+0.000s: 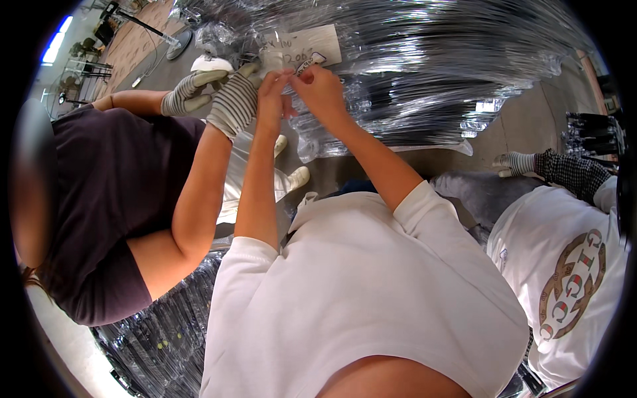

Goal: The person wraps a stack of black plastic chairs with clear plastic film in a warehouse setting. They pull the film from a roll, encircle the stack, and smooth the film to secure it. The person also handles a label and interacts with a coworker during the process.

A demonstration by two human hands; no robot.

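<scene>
Both my hands meet over a stack of long, shiny dark pieces in clear plastic wrap [424, 73]. My left hand [271, 96] has its thumb and fingers pinched together, and clear film shows just beyond its fingertips. Right beside it, my right hand [320, 94] is closed in a pinch too, its fingertips almost touching the left ones. What lies between the fingers is too small to make out. A small white label [310, 62] with dark marks sits at the right fingertips. Behind it, a pale handwritten sheet [326, 41] lies on the wrapped stack.
At my left a co-worker in a dark shirt [126, 205] reaches in with striped gloves [233, 105], close to my left hand. Another person in a white shirt [564, 272] is at my right. More wrapped dark pieces [172, 331] lie at lower left. A stand [178, 44] is at far left.
</scene>
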